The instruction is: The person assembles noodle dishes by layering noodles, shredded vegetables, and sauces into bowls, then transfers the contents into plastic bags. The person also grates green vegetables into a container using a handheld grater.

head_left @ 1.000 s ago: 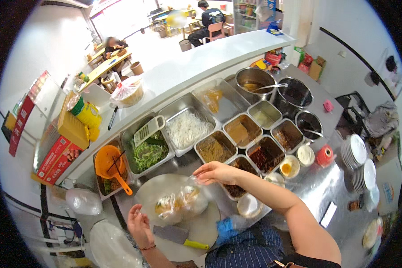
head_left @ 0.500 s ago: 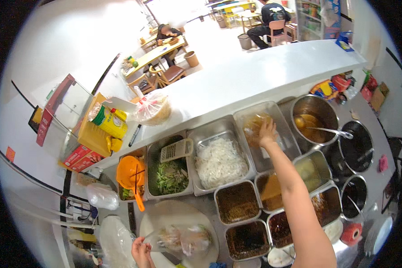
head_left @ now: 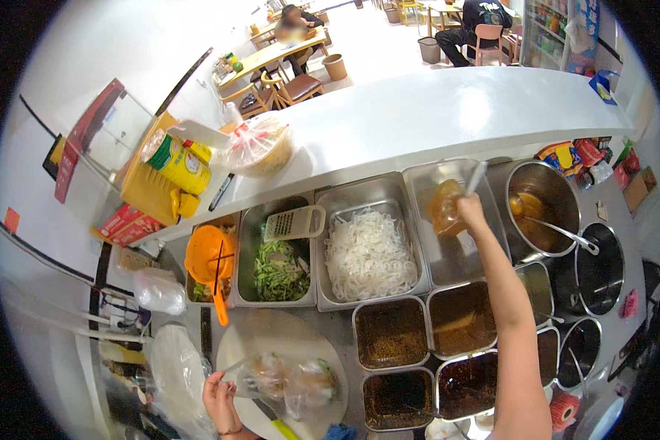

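At the front left, my left hand [head_left: 220, 402] pinches the edge of a clear plastic bag [head_left: 290, 389] filled with wrapped-looking food, its contents blurred through the film. The bag lies over a round pale cutting board [head_left: 246, 330], beside a knife with a green handle [head_left: 284, 429]. My right arm reaches across the containers, and my right hand [head_left: 471, 210] grips a plastic bag of brown liquid [head_left: 444, 207] by its gathered neck. That bag hangs inside a steel pan [head_left: 447, 264] at the back; whether it touches the bottom cannot be told.
Beside that pan sit white noodles [head_left: 367, 257], sliced greens [head_left: 275, 275] under a grater [head_left: 293, 224], and an orange strainer [head_left: 208, 253]. Several sauce tubs [head_left: 391, 334] stand in front. A ladle rests in a soup pot [head_left: 543, 205]. Behind runs a white counter [head_left: 418, 110]; two people sit beyond.
My right hand has gone from reaching open-fingered over the liquid bag to gripping its neck, which now sticks up. The left hand keeps its bag. The whole view has shifted slightly.
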Demonstrator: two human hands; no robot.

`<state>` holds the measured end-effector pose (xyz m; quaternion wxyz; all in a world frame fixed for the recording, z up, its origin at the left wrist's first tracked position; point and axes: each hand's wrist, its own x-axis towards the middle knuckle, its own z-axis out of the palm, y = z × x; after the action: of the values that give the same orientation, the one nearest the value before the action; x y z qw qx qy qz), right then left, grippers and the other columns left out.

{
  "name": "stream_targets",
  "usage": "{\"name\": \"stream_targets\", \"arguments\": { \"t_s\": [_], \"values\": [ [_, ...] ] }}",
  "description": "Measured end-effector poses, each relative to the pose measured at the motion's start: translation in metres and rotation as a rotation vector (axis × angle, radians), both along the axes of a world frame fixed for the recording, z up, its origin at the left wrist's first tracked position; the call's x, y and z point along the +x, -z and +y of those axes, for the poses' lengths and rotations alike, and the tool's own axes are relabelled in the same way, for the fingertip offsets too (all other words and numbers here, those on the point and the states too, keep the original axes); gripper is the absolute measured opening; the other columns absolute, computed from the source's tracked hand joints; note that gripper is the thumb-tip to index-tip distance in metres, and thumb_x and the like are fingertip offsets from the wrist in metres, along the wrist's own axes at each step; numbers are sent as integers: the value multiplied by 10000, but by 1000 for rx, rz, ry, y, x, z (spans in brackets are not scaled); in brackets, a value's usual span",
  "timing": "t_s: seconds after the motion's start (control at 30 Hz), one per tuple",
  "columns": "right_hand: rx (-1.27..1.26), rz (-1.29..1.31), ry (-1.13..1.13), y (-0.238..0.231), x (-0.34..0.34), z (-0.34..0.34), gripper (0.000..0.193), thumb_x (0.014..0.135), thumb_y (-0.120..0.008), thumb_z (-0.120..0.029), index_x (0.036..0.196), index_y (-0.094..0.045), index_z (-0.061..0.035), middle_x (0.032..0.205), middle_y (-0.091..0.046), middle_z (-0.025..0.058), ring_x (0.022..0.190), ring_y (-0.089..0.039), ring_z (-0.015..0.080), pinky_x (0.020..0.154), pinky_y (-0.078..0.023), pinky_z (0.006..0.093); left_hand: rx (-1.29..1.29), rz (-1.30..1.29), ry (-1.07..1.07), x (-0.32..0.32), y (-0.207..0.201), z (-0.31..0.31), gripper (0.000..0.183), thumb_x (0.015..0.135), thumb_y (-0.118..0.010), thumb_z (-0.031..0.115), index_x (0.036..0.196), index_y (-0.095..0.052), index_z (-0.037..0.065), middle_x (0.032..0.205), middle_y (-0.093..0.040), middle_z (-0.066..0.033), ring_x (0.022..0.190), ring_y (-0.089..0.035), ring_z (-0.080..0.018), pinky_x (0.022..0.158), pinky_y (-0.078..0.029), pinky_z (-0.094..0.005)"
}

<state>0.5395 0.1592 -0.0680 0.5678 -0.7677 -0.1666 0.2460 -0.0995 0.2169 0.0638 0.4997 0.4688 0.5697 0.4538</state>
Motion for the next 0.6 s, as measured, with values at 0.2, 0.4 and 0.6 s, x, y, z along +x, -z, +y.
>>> {"name": "stream_targets", "arguments": {
  "t_s": [0.2, 0.4, 0.6],
  "values": [
    [789, 766, -303, -91, -103, -32, 306, 917, -498, -267, 1121, -553, -46, 1009, -598, 104, 909, -600, 236, 789, -520, 346, 52, -17, 135, -22, 1, 0, 247, 858, -545, 62, 1103, -552, 31, 1106, -573, -70, 774, -518, -79, 700, -451, -237],
    [956, 1356, -793, -161, -324, -19, 275, 950, -389, -186, 1155, -506, -46, 1003, -575, 117, 884, -573, 219, 774, -507, 358, 38, -47, 356, -25, -4, 12, 352, 871, -515, 22, 1222, -489, 39, 1196, -560, -80, 612, -475, -38, 527, -387, -159],
    [532, 1682, -741, -75, -534, 26, 445, 876, -512, -390, 1170, -547, -58, 1062, -608, 159, 930, -609, 269, 799, -519, 434, 71, -418, 417, -79, 15, 22, 363, 909, -416, 110, 1264, -444, 42, 1190, -552, -103, 582, -421, -26, 542, -375, -159]
  ]
}}
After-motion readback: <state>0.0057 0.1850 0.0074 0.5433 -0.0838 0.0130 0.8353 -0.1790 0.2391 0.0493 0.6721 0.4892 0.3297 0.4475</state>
